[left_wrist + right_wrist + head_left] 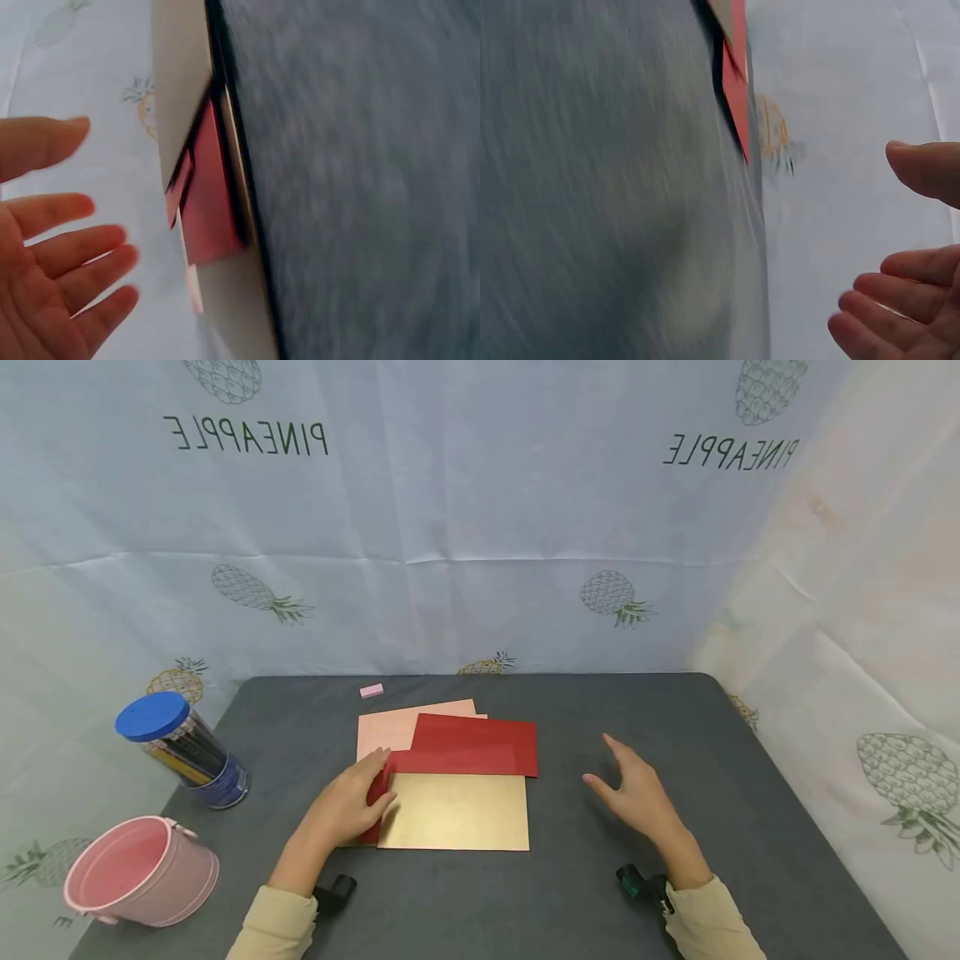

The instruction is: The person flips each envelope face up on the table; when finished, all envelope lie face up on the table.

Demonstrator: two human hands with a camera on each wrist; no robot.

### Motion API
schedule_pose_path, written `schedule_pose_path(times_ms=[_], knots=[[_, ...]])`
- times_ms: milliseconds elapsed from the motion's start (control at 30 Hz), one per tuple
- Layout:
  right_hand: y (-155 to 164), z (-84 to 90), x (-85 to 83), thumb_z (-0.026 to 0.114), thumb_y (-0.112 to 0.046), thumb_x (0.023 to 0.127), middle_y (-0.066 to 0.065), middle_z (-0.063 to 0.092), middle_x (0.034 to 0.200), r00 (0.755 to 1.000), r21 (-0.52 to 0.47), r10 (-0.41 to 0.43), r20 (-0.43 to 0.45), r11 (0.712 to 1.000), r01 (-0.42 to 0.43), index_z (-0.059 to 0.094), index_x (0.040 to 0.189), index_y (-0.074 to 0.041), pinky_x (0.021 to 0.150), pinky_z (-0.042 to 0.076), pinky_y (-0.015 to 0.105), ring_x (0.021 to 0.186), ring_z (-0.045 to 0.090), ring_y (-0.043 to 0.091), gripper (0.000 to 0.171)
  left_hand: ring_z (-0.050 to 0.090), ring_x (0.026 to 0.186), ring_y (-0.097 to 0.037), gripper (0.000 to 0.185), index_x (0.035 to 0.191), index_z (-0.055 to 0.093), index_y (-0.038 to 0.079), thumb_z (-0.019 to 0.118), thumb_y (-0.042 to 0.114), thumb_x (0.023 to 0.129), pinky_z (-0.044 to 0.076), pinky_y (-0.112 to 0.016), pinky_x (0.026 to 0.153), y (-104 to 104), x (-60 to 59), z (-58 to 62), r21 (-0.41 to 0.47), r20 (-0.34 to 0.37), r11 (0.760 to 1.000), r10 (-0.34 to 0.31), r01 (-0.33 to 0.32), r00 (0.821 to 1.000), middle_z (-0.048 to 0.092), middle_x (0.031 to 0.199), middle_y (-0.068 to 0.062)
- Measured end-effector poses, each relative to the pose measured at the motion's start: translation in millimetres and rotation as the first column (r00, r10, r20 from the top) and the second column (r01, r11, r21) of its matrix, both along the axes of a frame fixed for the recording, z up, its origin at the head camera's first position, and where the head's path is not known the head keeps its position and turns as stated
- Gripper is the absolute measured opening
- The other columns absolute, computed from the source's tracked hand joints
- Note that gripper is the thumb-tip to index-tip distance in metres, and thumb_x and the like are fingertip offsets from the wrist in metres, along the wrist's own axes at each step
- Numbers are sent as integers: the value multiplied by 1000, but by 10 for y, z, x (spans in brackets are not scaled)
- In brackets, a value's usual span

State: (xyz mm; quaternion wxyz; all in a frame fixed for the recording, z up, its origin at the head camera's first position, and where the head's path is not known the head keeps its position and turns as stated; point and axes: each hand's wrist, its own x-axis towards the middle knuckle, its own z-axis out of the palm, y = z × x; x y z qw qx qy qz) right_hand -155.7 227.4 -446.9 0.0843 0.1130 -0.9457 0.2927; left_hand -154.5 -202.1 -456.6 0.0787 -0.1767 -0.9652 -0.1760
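On the grey table, her left hand (pixel 351 806) rests flat, fingers straight, on overlapping red, pink and gold card sheets (pixel 453 811). Her right hand (pixel 636 792) hovers spread beside them, holding nothing; careless pressure could slide the loose stack askew

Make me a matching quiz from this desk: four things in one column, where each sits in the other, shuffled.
Things:
1. gold card
2. pink eraser
3. pink bucket
4. blue-lidded pencil jar

Places:
A. table's far edge
B. near left corner
C. nearest sheet of the stack
D. left edge, behind the bucket

Pairs: 1-C, 2-A, 3-B, 4-D
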Motion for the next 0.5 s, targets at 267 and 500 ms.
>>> schedule_pose_path(times_ms=[267,500], knots=[[-347,-134,98,71,-24,86,22,55,132,977,-319,113,179,946,-51,44,137,3,90,53,40,114,59,35,64,53,122,-38,55,138,46,-2,65,15,89,45,-50,98,18,-50,-84,405,224,913,-40,-56,974,53,134,-23],[-534,-283,161,69,-21,87,20,57,129,915,-498,229,332,866,-37,46,135,3,85,54,28,114,59,32,59,52,123,-37,51,136,44,-6,62,8,90,45,-44,99,39,-71,-113,557,329,818,-54,-148,943,52,134,-25]])
